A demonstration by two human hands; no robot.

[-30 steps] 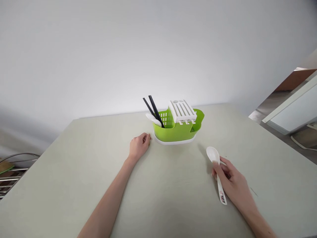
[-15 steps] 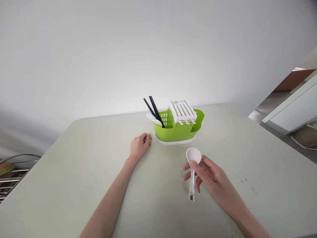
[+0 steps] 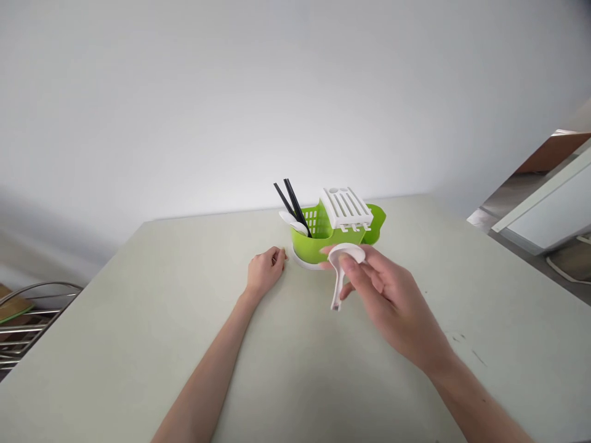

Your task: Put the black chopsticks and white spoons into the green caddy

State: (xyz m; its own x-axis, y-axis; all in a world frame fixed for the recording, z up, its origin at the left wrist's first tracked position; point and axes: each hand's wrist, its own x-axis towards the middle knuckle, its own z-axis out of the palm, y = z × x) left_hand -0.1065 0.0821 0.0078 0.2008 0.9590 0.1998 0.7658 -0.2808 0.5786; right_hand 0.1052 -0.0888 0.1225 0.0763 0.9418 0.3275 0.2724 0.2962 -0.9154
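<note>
My right hand [image 3: 383,286] grips a white soup spoon [image 3: 338,271] in the air, its bowl up and its handle hanging down. Behind the spoon stands a green utensil caddy [image 3: 308,248] with a white slotted top [image 3: 347,208] and small hooks, partly hidden by my fingers. Black chopsticks [image 3: 293,200] and white spoons [image 3: 295,224] lean in its left compartment. My left hand [image 3: 266,271] rests on the table with fingers curled in and nothing visible in them, just left of the caddy's white base tray [image 3: 302,264].
The pale table [image 3: 152,320] reaches back to a plain wall [image 3: 277,92]. At the far left edge is a metal wire rack [image 3: 34,326] with a round board-like item in it. Beyond the table's right edge a white panel [image 3: 549,200] shows.
My right hand has raised the soup spoon and carried it forward and left, up to the front of the caddy. The spoon has tilted. My left hand stays beside the caddy.
</note>
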